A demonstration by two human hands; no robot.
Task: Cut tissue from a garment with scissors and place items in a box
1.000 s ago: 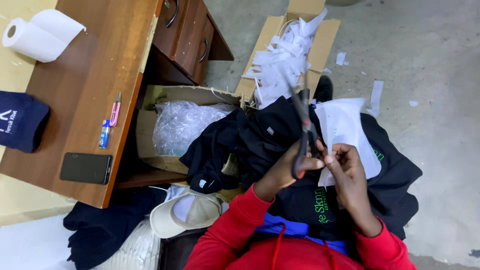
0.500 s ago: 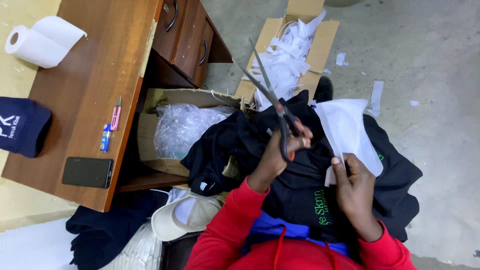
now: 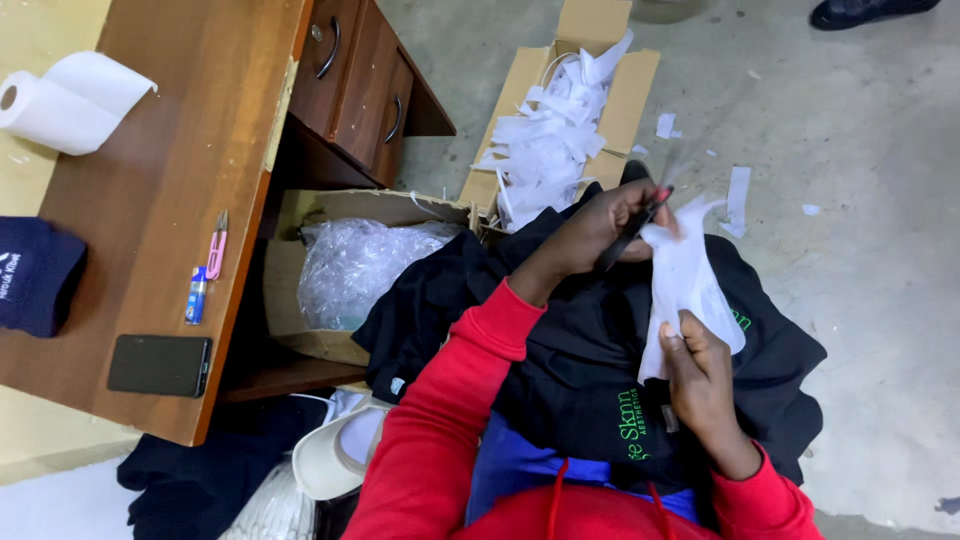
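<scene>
Centrally, a white paper sheet (image 3: 690, 285) held up over the lap, above a black garment (image 3: 590, 350) with green lettering. Right hand (image 3: 700, 385) is closed on the sheet's lower edge, fingers curled, thumb on the paper. Left hand (image 3: 600, 225) is wrapped around a pair of scissors (image 3: 640, 222), dark with a red spot near the pivot; the blades meet the sheet's upper left edge, and that corner is blurred, so the exact contact cannot be told. Both sleeves red.

Garment spreads across the person's knees and hangs off to both sides. Just beyond the left hand, on the concrete floor (image 3: 860, 300), an open cardboard box (image 3: 625, 95) heaped with white paper strips (image 3: 550, 140). A few loose white scraps (image 3: 738, 195) lie on the floor to the right of that box.

Left of the lap, a second cardboard box (image 3: 290, 310) holding crumpled clear plastic (image 3: 355, 270), tucked under the edge of a wooden desk (image 3: 150, 200) with two drawers. On the desk: a paper towel roll (image 3: 65, 105), a dark blue folded cloth (image 3: 35, 275), a black phone (image 3: 160, 365), small pink thread snips (image 3: 216, 245), and a small blue object (image 3: 196, 295) just beside them. A white cap (image 3: 335, 455) rests low by the left elbow. Dark shoe (image 3: 865, 10) at the top right corner, well apart.
</scene>
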